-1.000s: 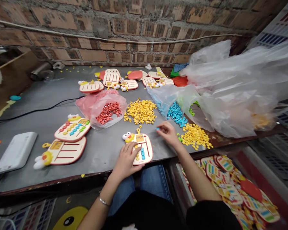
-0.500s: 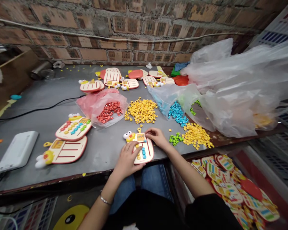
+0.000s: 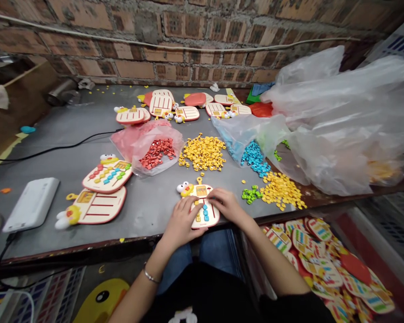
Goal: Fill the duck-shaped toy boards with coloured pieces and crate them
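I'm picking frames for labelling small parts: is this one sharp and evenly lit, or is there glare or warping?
Head view: centre sharp, the beads on the toy board between both hands readable; edges bend, the brick wall curves; clear bags carry pale sheen; light is dim and soft, darker under the table.

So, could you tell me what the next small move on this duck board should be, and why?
Probably the right hand should reach to the green beads beside it. The duck board, steadied by the left hand, shows yellow and blue beads on its rods with space apparently unfilled, while the finished board carries green ones too.
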{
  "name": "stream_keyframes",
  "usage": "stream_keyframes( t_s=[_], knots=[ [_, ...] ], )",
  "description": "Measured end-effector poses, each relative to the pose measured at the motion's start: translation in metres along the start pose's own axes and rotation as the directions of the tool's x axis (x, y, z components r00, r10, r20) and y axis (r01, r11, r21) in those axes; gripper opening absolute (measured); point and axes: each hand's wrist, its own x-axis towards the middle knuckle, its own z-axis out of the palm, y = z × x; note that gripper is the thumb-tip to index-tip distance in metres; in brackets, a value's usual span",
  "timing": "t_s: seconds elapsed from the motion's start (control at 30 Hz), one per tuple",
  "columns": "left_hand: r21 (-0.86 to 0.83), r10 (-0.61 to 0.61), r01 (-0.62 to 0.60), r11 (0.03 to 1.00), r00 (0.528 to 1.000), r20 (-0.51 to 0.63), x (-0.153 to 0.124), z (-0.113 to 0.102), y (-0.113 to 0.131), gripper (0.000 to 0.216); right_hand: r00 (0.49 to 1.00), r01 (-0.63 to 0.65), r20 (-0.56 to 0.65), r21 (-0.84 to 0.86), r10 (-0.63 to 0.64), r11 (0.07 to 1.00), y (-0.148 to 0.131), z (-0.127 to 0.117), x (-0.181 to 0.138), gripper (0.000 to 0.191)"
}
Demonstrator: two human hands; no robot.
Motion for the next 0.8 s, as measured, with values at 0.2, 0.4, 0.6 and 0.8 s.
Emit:
stream_keyframes(
  t_s=[0.2, 0.4, 0.6, 0.8],
  knots=[
    [-0.003, 0.0, 0.0, 1.0, 1.0, -0.007, -0.001, 0.001, -0.001, 0.064, 0.987, -0.026, -0.16, -0.061, 0.015, 0.998, 0.014, 0.0, 0.016, 0.01],
    [0.01, 0.006, -0.006, 1.0, 1.0, 0.003, 0.0, 0.0, -0.001, 0.063, 0.997, 0.03, -0.056, -0.356, -0.054, 0.934, 0.022, 0.011, 0.025, 0.014],
    [0.013, 0.005, -0.005, 1.0, 1.0, -0.008, 0.001, -0.001, 0.001, 0.059, 0.988, -0.095, -0.151, -0.506, 0.02, 0.858, 0.016, 0.022, 0.016, 0.012],
    [0.003, 0.0, 0.0, 1.0, 1.0, 0.004, 0.0, -0.001, 0.001, 0.059, 0.976, -0.061, -0.216, -0.317, -0.009, 0.946, 0.014, 0.029, 0.004, 0.023]
  ],
)
